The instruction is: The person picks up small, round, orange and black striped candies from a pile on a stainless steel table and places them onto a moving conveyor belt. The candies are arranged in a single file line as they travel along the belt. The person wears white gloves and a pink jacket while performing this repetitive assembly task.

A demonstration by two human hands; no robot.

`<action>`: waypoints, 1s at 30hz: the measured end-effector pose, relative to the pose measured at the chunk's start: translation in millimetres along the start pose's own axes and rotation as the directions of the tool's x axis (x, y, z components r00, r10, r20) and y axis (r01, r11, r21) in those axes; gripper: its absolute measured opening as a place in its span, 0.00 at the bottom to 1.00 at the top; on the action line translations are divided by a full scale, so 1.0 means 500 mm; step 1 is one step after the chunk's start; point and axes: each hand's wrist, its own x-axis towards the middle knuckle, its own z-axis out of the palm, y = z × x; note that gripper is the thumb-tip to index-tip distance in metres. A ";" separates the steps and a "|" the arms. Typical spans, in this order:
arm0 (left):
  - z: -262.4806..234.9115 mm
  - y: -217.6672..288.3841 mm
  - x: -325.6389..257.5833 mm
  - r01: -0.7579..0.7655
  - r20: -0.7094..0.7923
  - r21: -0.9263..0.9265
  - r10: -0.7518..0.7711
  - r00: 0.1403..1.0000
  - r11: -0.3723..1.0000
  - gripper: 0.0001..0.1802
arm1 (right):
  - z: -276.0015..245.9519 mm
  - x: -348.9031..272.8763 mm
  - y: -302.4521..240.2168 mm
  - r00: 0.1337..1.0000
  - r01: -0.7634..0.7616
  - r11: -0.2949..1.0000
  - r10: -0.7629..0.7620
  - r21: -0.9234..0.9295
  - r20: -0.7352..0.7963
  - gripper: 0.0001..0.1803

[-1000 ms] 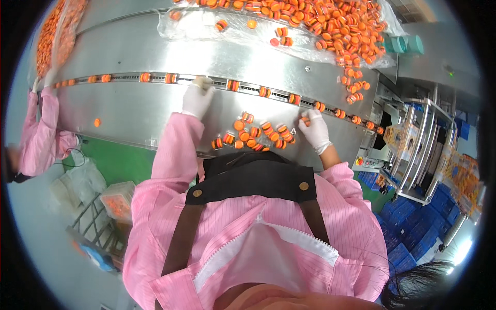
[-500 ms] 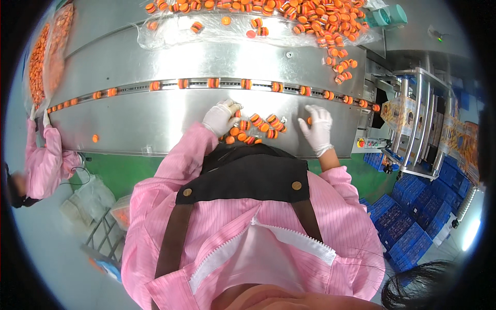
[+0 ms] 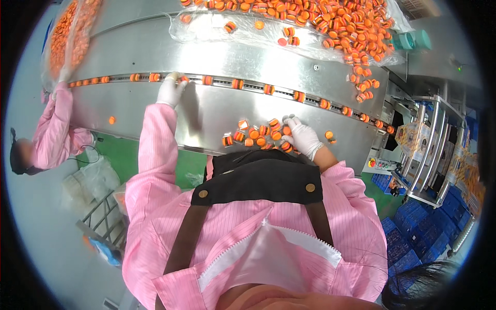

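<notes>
My left hand (image 3: 170, 91), in a white glove, reaches to the conveyor channel (image 3: 222, 81). Its fingers are closed on a small orange burger-shaped candy (image 3: 182, 79) at the channel. My right hand (image 3: 305, 138), also gloved, rests at the right side of a loose group of burger-shaped candies (image 3: 253, 133) on the steel table. Its thumb and fingers are apart, with one candy (image 3: 287, 130) between or beside them; no firm grip shows. Similar candies stand spaced out along the channel, orange with red and dark layers.
A large heap of candies (image 3: 351, 31) lies on clear plastic at the back. At right stands a wrapping machine (image 3: 429, 150) with rollers and printed film, beside blue crates (image 3: 413, 227). A co-worker (image 3: 54, 129) in pink at far left handles a bag of candies (image 3: 67, 39).
My left hand has moved from the loose group up and left to the channel. My right hand has shifted left to the group. The view has shifted slightly.
</notes>
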 end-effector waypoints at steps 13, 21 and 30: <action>0.034 0.214 0.114 -0.245 0.124 0.195 0.223 0.967 0.950 0.28 | -0.006 0.021 0.010 0.992 0.009 0.921 0.040 0.389 -0.119 0.18; 0.154 0.282 0.280 -0.344 -0.083 0.263 0.376 0.923 0.902 0.22 | -0.020 0.022 0.027 0.995 0.065 0.889 -0.021 0.452 -0.101 0.18; 0.152 0.225 0.179 -0.296 -0.139 -0.118 0.279 0.950 0.948 0.15 | 0.053 0.012 0.068 0.972 0.043 0.682 0.139 0.730 -0.188 0.17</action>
